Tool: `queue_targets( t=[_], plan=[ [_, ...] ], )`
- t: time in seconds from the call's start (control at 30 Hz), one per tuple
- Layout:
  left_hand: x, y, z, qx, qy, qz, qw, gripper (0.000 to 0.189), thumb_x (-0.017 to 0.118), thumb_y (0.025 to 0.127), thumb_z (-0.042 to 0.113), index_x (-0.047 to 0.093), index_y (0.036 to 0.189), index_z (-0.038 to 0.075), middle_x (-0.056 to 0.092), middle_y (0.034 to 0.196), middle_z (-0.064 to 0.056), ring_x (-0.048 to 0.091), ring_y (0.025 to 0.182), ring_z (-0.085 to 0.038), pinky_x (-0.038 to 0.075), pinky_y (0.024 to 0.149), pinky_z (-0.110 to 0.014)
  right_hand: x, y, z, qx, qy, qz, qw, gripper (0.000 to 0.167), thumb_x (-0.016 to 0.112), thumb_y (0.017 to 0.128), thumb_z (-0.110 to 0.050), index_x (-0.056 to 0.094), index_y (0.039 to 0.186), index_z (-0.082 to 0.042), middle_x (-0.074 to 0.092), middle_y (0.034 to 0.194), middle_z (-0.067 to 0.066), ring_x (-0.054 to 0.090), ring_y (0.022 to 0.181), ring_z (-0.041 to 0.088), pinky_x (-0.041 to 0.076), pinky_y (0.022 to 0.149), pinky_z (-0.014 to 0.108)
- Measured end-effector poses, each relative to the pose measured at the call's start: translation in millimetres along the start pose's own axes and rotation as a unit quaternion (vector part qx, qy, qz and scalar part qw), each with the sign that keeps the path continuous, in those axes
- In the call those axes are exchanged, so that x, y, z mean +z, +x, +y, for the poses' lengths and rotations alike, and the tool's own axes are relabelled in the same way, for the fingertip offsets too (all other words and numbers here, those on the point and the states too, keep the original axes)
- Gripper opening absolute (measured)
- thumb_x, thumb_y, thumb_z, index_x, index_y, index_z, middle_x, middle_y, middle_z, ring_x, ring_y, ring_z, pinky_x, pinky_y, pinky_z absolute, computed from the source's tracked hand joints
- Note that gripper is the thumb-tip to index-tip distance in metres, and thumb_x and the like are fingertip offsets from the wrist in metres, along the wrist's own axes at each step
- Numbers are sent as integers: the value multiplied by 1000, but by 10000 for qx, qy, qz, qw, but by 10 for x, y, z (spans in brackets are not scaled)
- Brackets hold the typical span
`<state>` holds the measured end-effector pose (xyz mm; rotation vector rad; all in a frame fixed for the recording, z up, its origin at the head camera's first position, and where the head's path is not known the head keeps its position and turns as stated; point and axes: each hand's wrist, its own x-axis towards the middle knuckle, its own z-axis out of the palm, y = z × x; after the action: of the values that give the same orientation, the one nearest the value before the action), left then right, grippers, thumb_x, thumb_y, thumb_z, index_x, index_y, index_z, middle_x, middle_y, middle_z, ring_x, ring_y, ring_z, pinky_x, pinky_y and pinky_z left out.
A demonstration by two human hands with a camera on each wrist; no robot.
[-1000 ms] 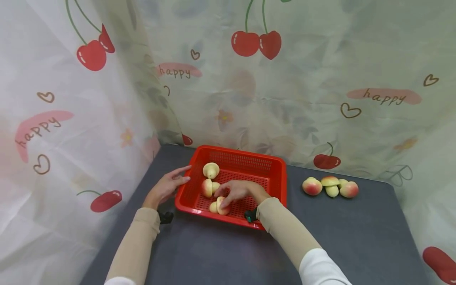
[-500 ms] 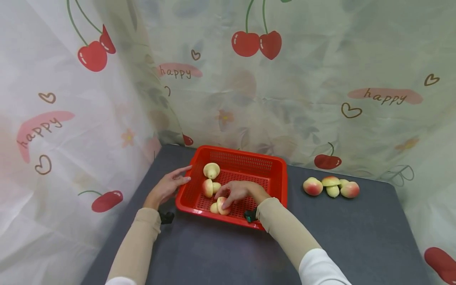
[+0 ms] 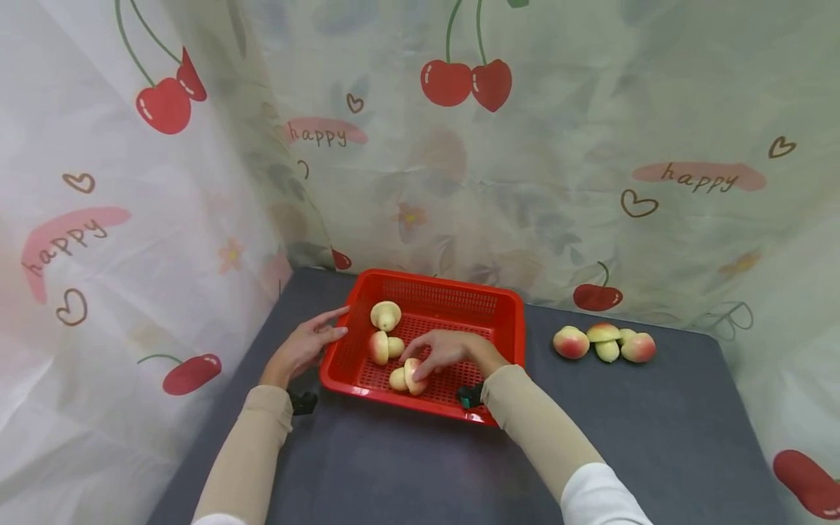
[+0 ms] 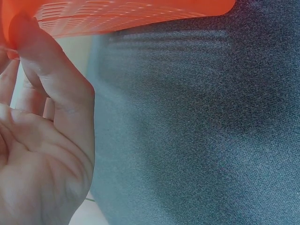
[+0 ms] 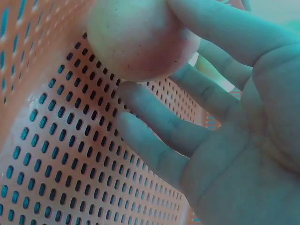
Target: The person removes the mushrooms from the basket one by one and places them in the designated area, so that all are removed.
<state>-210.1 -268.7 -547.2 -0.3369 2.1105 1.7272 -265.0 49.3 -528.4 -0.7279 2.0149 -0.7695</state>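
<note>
A red plastic basket (image 3: 423, 407) with perforated walls sits on the dark table. My left hand (image 3: 302, 351) pinches its left rim; the left wrist view shows the thumb (image 4: 40, 51) against the rim. Inside the basket, my right hand (image 3: 448, 348) holds a toy mushroom (image 3: 408, 378) between thumb and fingers, near the front wall. Its pink-blushed cap (image 5: 136, 42) faces the right wrist camera, close over the slotted floor. Two more toy mushrooms lie along the basket's left side, one with its stem toward me (image 3: 386, 316) and one on its side (image 3: 380, 348).
Several similar toy mushrooms lie in a row on the right of the table, including an upright one (image 3: 605, 341) between pink-capped ones. A printed curtain (image 3: 538, 146) hangs behind and at the sides of the dark table (image 3: 407, 467).
My right hand has shifted slightly to the right, and the mushroom it holds has moved a little with it. The left hand stays at the rim. The head view has shifted slightly.
</note>
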Motion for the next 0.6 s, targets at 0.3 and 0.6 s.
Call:
queue_targets(
  t=[0.3, 0.6],
  plan=[
    [13, -10, 23, -3, 9, 52, 10000, 61, 68, 98, 37, 43, 153, 39, 63, 134, -17, 71, 111, -29, 63, 88, -48, -38, -132, 57, 26, 647, 140, 9978, 53, 81, 87, -36, 65, 136, -20, 61, 133, -3, 61, 111, 14, 57, 101, 44],
    [29, -48, 34, -35, 33, 70, 10000, 61, 67, 99, 37, 42, 154, 39, 63, 135, -17, 72, 109, -28, 63, 87, -48, -95, -326, 125, -342, 688, 724, 9944, 52, 79, 89, -40, 65, 136, -23, 63, 132, -2, 67, 103, 23, 57, 98, 51]
  ],
)
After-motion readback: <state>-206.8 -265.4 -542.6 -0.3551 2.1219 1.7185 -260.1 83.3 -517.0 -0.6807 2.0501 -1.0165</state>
